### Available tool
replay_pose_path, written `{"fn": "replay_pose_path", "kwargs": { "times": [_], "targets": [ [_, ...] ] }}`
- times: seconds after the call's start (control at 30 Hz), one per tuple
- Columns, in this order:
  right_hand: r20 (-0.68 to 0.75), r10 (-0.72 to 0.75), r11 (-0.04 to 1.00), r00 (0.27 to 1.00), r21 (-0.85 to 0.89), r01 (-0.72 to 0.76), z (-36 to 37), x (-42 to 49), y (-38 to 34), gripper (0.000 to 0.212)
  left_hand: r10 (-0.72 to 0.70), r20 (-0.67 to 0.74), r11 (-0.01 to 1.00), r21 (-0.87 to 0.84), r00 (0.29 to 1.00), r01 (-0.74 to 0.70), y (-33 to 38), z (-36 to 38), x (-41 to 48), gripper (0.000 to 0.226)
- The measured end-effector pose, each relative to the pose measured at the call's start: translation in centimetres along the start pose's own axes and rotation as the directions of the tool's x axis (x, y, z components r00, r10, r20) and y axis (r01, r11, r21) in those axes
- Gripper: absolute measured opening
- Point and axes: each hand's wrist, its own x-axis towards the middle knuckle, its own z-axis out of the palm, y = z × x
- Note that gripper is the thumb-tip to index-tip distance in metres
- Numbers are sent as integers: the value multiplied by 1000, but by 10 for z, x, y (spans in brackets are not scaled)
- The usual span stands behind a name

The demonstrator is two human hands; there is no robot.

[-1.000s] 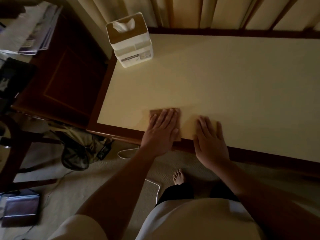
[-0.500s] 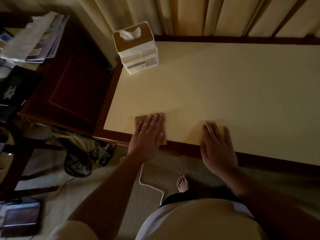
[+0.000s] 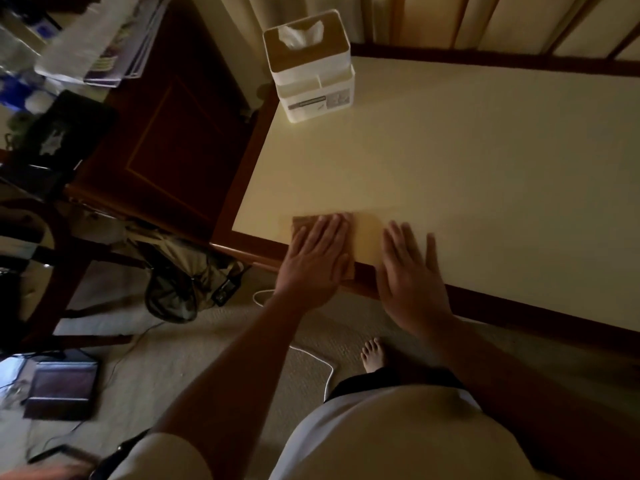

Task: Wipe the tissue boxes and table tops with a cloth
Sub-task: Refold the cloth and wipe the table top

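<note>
A cream table top (image 3: pixel 467 150) with a dark wooden rim fills the right of the head view. A white tissue box (image 3: pixel 313 77) with a tan lid and a tissue poking out stands upright at the table's far left corner. A folded brown cloth (image 3: pixel 300 224) lies at the near edge close to the left corner. My left hand (image 3: pixel 317 258) presses flat on the cloth and hides most of it. My right hand (image 3: pixel 410 271) rests flat and bare on the table edge just right of the cloth, fingers spread.
A dark wooden cabinet (image 3: pixel 166 140) with stacked papers (image 3: pixel 100 46) stands left of the table. On the carpet lie a bag (image 3: pixel 180 271), a white cable (image 3: pixel 322 362) and a dark case (image 3: pixel 60 389). My bare foot (image 3: pixel 373 355) is below the table edge. Curtains (image 3: pixel 450 19) hang behind.
My left hand slid the cloth to the left along the near edge. My right hand then shifted left, closer to the cloth. The view tilted slightly.
</note>
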Motion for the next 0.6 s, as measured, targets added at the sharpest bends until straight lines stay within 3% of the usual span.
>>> {"fn": "replay_pose_path", "kwargs": {
  "times": [0.1, 0.2, 0.37, 0.5, 0.6],
  "targets": [
    [107, -44, 999, 993, -16, 46, 10, 11, -12, 68, -176, -36, 984, -18, 984, 176, -61, -4, -4, 66],
    [168, -60, 995, 984, -66, 72, 17, 11, -6, 71, -240, -16, 969, -57, 971, 239, -108, -13, -6, 70],
    [150, -59, 993, 987, -91, 73, 18, 10, -9, 71, -372, -7, 924, -98, 928, 370, -82, -21, 16, 68],
    [129, -65, 993, 990, -89, 77, 17, 10, -6, 71, 54, 14, 996, 66, 998, -55, -29, -2, 1, 64],
    [129, -90, 995, 988, -37, 96, 15, 7, -2, 70, 194, 30, 975, 105, 981, -196, -46, 1, -2, 64]
  ]
}}
